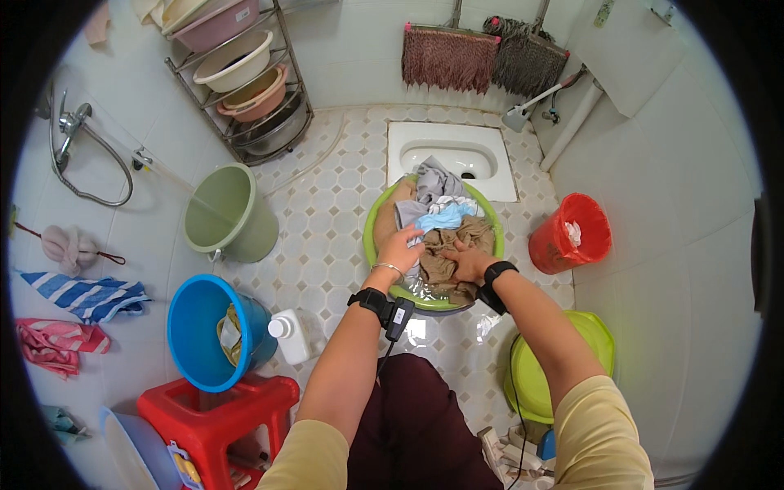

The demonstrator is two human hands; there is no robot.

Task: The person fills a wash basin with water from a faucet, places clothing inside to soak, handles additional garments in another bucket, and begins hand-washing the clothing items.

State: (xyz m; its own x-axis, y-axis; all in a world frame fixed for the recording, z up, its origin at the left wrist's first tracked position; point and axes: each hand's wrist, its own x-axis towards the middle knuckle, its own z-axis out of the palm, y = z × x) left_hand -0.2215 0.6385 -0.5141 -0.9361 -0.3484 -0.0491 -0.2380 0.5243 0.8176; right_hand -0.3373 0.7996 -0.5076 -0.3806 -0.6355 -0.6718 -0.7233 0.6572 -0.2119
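Before me on the tiled floor stands a green plastic basin (370, 236), full of wet clothes with water at its near side. My left hand (399, 250) rests at the left of the heap, fingers spread by a light blue cloth (450, 215). On a brown garment (441, 251) lies my right hand (468, 262), its fingers pressed on the fabric; whether they grip a fold is unclear. Grey cloth (438, 180) is piled at the far side, and a tan garment (387, 211) runs along the left rim.
Left are a pale green bucket (263, 226), a blue bucket (177, 331), a white bottle (294, 340) and a red stool (275, 392). A squat toilet (398, 138) lies behind the basin. Right are a red bin (548, 245) and a lime-green basin (569, 361). A cable hangs by my right arm.
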